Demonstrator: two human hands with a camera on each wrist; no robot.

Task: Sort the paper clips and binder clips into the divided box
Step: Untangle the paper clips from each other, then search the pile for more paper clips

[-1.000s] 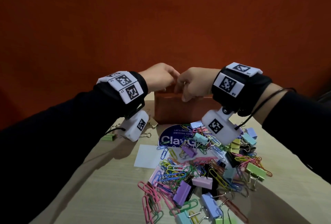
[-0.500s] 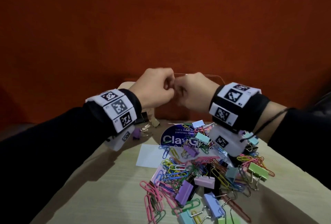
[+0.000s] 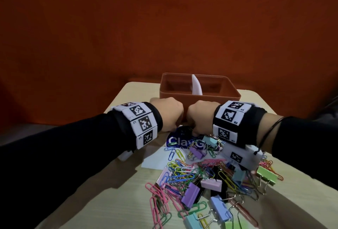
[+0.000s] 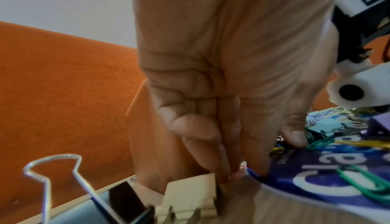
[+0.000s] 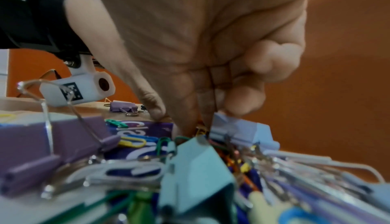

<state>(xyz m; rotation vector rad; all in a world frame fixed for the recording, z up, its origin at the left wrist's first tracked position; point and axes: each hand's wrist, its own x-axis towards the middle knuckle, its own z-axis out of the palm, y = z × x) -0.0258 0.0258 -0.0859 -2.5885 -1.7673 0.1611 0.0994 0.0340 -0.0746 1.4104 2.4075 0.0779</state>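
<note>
Both fists lowered to far edge of clip pile (image 3: pixel 206 177) – just short of divided box (image 3: pixel 199 95), both compartments seen bare. Left hand (image 3: pixel 167 113) fingers curled down onto blue card (image 4: pixel 329 182); right hand (image 3: pixel 202 117) fingers curled among clips – pinch on anything cannot be told. Presumably first pick being sought.

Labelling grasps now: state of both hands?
Left hand: fingers curled down at the round blue printed card; grip cannot be told.
Right hand: fingers curled into the clip pile; hold cannot be told.
</note>
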